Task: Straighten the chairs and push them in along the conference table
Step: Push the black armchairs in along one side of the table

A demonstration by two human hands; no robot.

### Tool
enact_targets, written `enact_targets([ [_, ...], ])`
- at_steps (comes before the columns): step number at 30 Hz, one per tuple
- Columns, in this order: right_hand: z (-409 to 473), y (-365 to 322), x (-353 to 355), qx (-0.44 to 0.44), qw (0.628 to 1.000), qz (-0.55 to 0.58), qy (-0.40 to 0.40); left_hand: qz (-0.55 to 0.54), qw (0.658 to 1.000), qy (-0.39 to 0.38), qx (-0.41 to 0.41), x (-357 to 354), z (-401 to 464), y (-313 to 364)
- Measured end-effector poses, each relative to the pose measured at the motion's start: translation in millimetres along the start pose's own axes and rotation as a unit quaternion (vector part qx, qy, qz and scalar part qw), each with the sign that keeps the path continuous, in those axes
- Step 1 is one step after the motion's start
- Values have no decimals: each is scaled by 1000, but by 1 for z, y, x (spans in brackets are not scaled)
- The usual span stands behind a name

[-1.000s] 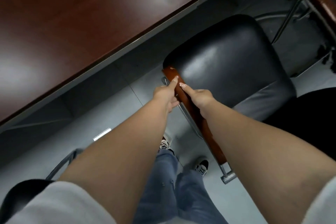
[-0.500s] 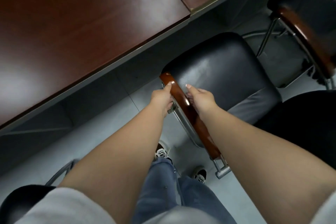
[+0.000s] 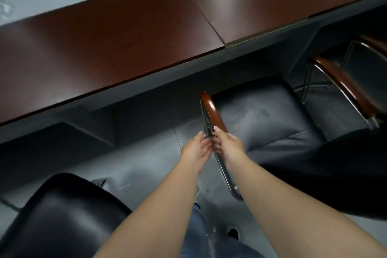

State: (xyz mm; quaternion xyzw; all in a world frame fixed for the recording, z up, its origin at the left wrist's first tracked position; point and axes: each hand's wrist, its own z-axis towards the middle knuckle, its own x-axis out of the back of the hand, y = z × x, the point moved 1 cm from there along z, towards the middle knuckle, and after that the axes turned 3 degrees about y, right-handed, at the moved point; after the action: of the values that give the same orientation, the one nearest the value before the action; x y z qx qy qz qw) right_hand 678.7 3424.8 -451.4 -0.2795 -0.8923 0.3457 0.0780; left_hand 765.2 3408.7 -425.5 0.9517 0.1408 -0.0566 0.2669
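The near armrest [image 3: 213, 111] of the middle chair [image 3: 261, 119] is gripped by both the left hand [image 3: 196, 148] and the right hand [image 3: 229, 145], fingers closed. Its seat front is just under the conference table [image 3: 125, 44] edge; pushing judged partly done. Neighbouring chairs remain unattended.

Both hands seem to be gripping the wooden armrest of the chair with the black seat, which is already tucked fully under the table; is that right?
Not quite. The head view shows both hands, left hand and right hand, at the armrest, but the black seat lies wholly outside the table edge, not tucked under.
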Motion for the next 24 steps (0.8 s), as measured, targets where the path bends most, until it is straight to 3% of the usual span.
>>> enact_targets([
  [8,-61,8,32,37,999,1,-15,-15,1000,0,-27,18,-61,-36],
  [13,-89,1,42,79,996,28,26,1,998,-38,-58,16,-91,-23],
  [24,-144,20,-18,87,980,171,49,88,985,-102,-107,67,-109,26],
])
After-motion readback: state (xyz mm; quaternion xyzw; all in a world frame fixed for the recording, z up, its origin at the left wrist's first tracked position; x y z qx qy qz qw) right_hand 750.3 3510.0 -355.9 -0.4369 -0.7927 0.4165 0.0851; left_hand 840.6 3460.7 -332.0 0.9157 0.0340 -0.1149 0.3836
